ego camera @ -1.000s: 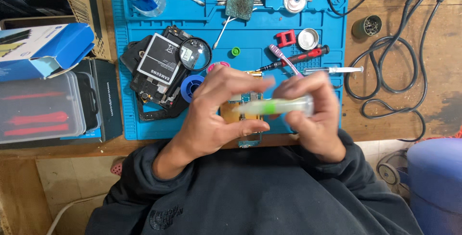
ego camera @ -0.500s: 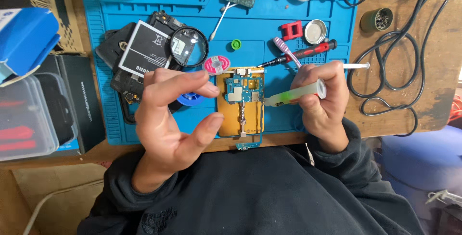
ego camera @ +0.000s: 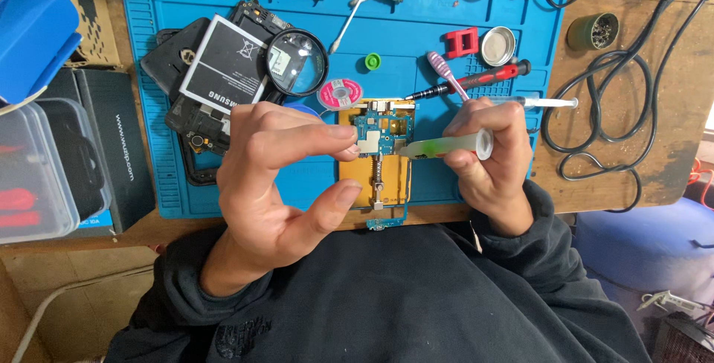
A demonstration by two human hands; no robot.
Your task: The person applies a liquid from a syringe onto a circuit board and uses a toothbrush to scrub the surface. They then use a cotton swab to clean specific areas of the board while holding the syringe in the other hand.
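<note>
A blue-green phone circuit board (ego camera: 381,129) lies in an orange holder (ego camera: 372,177) on the blue work mat (ego camera: 327,13). My right hand (ego camera: 491,162) grips a translucent syringe with green paste (ego camera: 446,146), its tip pointing left at the board's right edge. My left hand (ego camera: 279,177) hovers left of the board, thumb and forefinger apart in a curve, the forefinger tip touching the board's left side. It holds nothing.
A magnifying glass (ego camera: 297,62), a phone battery (ego camera: 223,65) on a dismantled phone, a pink solder wick reel (ego camera: 340,94), a red screwdriver (ego camera: 468,82) and a pink toothbrush (ego camera: 446,73) lie on the mat. Black cables (ego camera: 595,110) coil at right. Boxes (ego camera: 67,155) stand at left.
My hands came apart after holding the syringe together. The right hand brought the syringe tip to the board, and the left forefinger moved onto the board's left side.
</note>
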